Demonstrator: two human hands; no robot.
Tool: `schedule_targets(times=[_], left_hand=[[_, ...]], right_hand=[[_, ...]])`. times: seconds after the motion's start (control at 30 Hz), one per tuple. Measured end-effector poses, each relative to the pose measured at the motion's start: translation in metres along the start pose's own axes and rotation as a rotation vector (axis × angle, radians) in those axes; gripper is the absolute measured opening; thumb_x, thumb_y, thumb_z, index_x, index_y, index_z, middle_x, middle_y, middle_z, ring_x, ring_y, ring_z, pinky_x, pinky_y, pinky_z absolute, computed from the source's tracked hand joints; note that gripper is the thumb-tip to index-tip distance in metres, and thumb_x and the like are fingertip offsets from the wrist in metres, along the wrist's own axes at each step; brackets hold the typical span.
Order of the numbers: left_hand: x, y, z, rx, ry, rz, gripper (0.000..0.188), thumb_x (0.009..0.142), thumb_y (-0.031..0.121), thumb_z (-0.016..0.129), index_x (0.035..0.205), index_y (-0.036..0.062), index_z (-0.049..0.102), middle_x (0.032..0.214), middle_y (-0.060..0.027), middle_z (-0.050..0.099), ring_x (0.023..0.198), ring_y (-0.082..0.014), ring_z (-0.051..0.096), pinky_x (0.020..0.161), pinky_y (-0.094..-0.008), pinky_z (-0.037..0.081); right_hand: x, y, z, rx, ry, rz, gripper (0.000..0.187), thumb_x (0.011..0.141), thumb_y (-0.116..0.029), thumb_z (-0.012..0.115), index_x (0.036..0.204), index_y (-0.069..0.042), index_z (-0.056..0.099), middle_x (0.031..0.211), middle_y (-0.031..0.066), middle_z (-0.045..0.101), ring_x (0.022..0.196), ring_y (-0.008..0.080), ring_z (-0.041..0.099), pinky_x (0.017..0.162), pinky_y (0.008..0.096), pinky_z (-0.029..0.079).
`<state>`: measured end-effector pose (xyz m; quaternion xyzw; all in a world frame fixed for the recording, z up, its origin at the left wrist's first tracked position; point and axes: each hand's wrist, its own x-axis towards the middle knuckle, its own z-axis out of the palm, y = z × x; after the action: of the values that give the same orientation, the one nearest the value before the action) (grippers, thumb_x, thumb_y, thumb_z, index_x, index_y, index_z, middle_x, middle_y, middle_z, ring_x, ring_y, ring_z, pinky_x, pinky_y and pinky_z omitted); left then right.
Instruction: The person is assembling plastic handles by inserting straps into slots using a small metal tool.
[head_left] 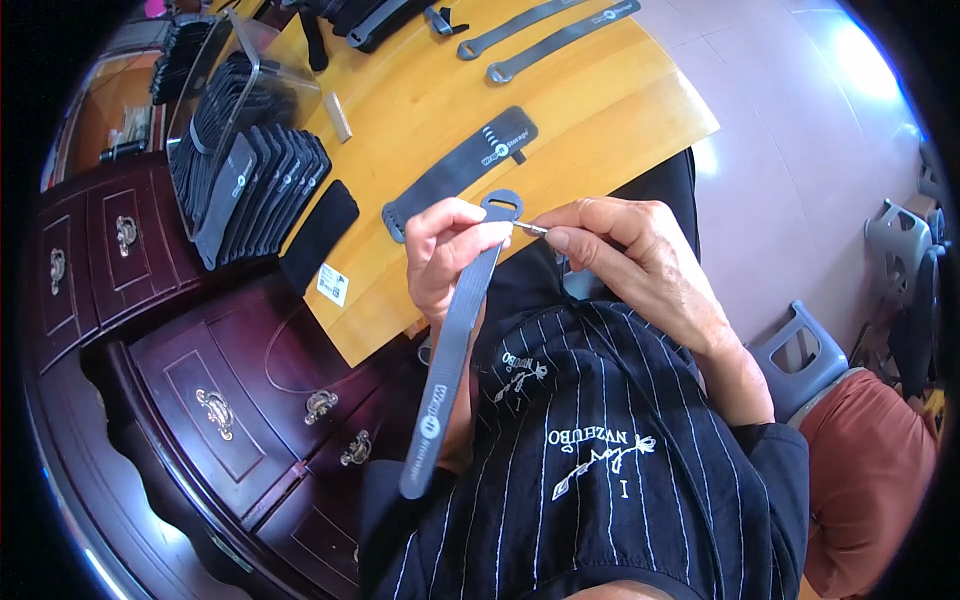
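Observation:
My left hand (445, 262) pinches a long grey strap (440, 410) just below its slotted end. The strap's tail hangs down past my wrist in front of my striped black apron, with light print on it. My right hand (645, 255) grips a thin silver metal tool (530, 228) between thumb and forefinger. Its tip meets the strap beside my left fingertips; the tool's exact kind is too small to tell. Just beyond my left hand, a wider dark grey strap (450, 178) lies on the yellow wooden table (620, 120).
A clear plastic bin (245, 45) and a fanned stack of dark straps (265, 190) stand at left, beside a black strip (325, 232) and a white label (332, 285). Two grey straps (560, 42) lie at the far edge. Dark red drawers (215, 400) flank the table; a grey stool (800, 360) stands right.

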<state>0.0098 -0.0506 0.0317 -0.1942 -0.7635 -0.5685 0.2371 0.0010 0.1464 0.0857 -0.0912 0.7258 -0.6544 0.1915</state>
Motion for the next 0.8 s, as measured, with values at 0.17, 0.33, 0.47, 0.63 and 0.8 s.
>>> schedule_targets(times=[0.17, 0.33, 0.47, 0.63, 0.8], left_hand=[[0.010, 0.000, -0.014, 0.113, -0.135, 0.103, 0.026, 0.069, -0.002, 0.076, 0.094, 0.0048, 0.072, 0.099, -0.0099, 0.058, 0.079, -0.0219, 0.061, 0.066, -0.0288, 0.051], [0.018, 0.006, -0.021, 0.274, -0.228, 0.256, 0.037, 0.062, -0.008, 0.078, 0.096, 0.0053, 0.071, 0.098, -0.0073, 0.059, 0.082, -0.0255, 0.063, 0.067, -0.0321, 0.054], [0.037, 0.009, -0.022, 0.276, -0.281, 0.364, 0.040, 0.059, -0.010, 0.076, 0.096, 0.0025, 0.069, 0.097, -0.0073, 0.060, 0.078, -0.0244, 0.062, 0.063, -0.0319, 0.054], [0.039, 0.008, -0.024, 0.325, -0.366, 0.376, 0.038, 0.061, -0.010, 0.074, 0.097, 0.0006, 0.068, 0.094, -0.0070, 0.059, 0.078, -0.0246, 0.061, 0.064, -0.0324, 0.054], [0.038, 0.007, -0.028, 0.330, -0.393, 0.397, 0.036, 0.063, -0.008, 0.073, 0.098, -0.0005, 0.068, 0.097, -0.0070, 0.060, 0.082, -0.0243, 0.061, 0.067, -0.0323, 0.054]], right_hand=[[-0.002, 0.006, 0.014, -0.431, 0.207, -0.259, 0.016, 0.091, -0.017, 0.058, 0.099, -0.005, 0.065, 0.079, 0.0113, 0.062, 0.070, 0.0277, 0.064, 0.060, 0.0349, 0.050], [-0.002, 0.014, 0.016, -0.086, 0.138, -0.076, 0.021, 0.095, -0.021, 0.056, 0.104, -0.005, 0.066, 0.072, 0.0029, 0.055, 0.064, 0.0147, 0.058, 0.057, 0.0268, 0.046], [0.000, 0.011, 0.014, 0.410, 0.017, 0.182, 0.022, 0.096, -0.021, 0.056, 0.106, -0.003, 0.066, 0.070, -0.0037, 0.051, 0.060, 0.0047, 0.047, 0.053, 0.0208, 0.038], [0.003, 0.019, 0.025, -0.601, 0.314, -0.329, 0.017, 0.093, -0.010, 0.058, 0.105, 0.001, 0.063, 0.067, -0.0018, 0.049, 0.064, 0.0052, 0.051, 0.056, 0.0224, 0.042], [0.008, 0.016, 0.020, 0.448, 0.012, 0.250, 0.022, 0.096, -0.019, 0.056, 0.105, -0.001, 0.064, 0.071, -0.0056, 0.049, 0.061, 0.0036, 0.047, 0.053, 0.0194, 0.038]])
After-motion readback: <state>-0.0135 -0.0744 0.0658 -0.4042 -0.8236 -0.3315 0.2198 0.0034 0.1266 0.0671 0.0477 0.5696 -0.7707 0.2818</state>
